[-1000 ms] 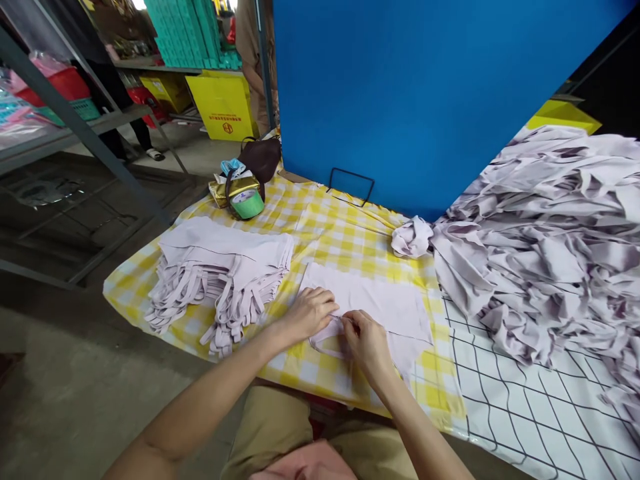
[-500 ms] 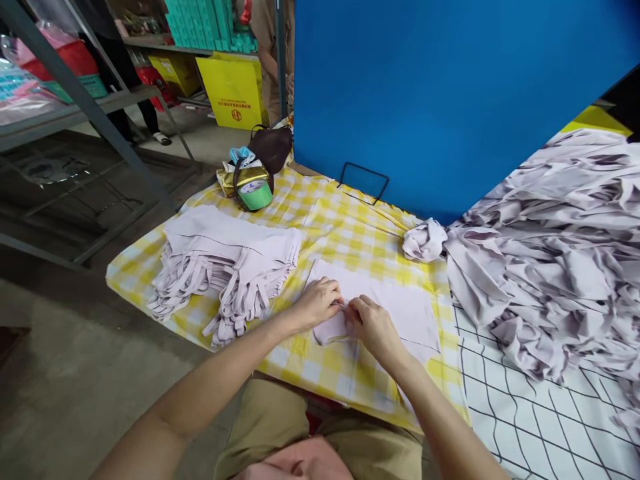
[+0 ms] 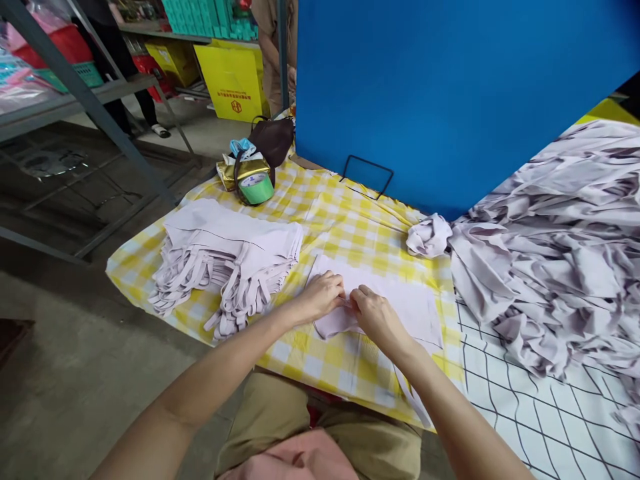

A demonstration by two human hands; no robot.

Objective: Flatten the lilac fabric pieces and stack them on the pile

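A pale lilac fabric piece (image 3: 413,303) lies flat on the yellow checked tablecloth (image 3: 345,220) in front of me. My left hand (image 3: 325,293) is closed in a pinch on the fabric near its left part. Close beside it, my right hand (image 3: 373,310) also pinches the fabric, fingers curled. The small bit of cloth between the fingertips is mostly hidden. A narrow strap (image 3: 413,397) hangs toward the table's front edge beneath my right forearm. To the left sits a neat stack of matching fabric pieces (image 3: 225,233), their straps drooping toward me.
A large heap of lilac fabric (image 3: 560,287) covers the right side, with a crumpled piece (image 3: 429,235) beside it. A blue panel (image 3: 425,100) stands behind the table. Green tape (image 3: 257,190) and a dark bag (image 3: 273,141) sit at the back left. Metal shelving (image 3: 95,100) stands left.
Both hands stay pinched on the fabric at nearly the same spot, with slight finger movement. The strap under my right forearm shows more now. The view has shifted slightly.
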